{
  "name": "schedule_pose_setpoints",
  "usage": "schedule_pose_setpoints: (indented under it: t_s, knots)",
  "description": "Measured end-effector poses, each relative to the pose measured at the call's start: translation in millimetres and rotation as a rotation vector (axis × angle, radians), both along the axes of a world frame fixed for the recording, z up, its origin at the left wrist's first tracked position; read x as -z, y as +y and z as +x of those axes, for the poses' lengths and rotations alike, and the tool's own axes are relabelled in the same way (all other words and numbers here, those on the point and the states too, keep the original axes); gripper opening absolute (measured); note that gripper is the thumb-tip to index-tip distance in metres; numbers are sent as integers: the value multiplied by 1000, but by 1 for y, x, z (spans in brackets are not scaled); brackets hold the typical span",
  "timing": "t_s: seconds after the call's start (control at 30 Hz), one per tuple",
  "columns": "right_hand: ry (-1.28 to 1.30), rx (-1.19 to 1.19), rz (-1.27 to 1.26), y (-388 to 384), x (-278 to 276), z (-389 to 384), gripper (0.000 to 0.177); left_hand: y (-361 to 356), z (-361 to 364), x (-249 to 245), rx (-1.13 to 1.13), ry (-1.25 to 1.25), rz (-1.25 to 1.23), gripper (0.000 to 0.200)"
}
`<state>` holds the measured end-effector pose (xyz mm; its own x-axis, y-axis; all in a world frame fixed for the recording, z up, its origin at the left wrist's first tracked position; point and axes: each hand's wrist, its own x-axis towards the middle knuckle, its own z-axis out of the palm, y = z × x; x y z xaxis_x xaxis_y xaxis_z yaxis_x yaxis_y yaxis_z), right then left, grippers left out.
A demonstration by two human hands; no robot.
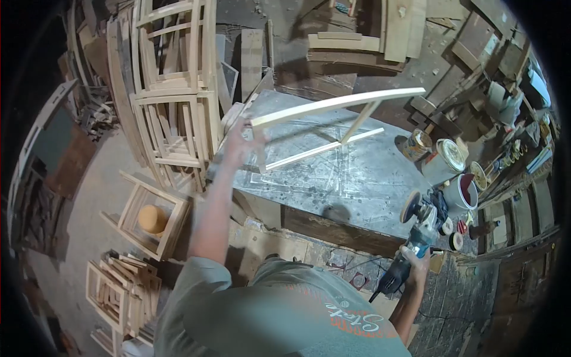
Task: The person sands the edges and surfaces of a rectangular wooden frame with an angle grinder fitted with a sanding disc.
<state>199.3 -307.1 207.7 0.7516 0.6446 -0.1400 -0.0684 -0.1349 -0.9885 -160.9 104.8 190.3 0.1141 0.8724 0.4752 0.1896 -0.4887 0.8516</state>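
Note:
A pale wooden frame [333, 107] with a curved long rail, a straight rail and cross pieces stands tilted over the grey workbench [309, 184]. My left hand [242, 140] is closed round its left end, somewhat blurred. At the bench's right front, my right hand [416, 262] grips the body of an angle grinder [423, 233]. The grinder's round disc [410, 206] faces left, over the bench's right part and apart from the frame. A cord runs from the tool's rear end.
Buckets [445, 160] and tins stand along the bench's right side. Stacked wooden frames [172, 119] rise at the left. More frames [122, 291] and one with a yellow round object [152, 219] lie on the floor at lower left. Boards lie behind the bench.

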Motion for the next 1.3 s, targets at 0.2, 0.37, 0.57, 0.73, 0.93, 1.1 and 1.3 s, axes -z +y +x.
schedule_pose_setpoints:
  t_s: [0.2,0.37,0.57,0.73,0.93,1.1,1.3]
  knots:
    - [-319,-262,4,101,-54,-39,69,-6,44,63,49,-247,-421,40]
    - [-446,-539,-60,162,-92,-106,75,-16,51,100,116,-158,-192,18]
    - [-838,-836,-319,201,-119,-166,85,-28,37,70,325,-227,6,25]
    - [-852,-904,-238,207,-126,-147,88,-40,48,71,112,-103,43,23]
    - [-844,-793,-217,209,-121,-125,76,-45,45,71,81,45,-99,23]
    - [-913,-895,-344,209,-131,-155,84,-40,41,61,174,-117,132,23]
    - [-961,-907,-375,207,-131,-148,85,-35,44,83,118,-106,31,21]
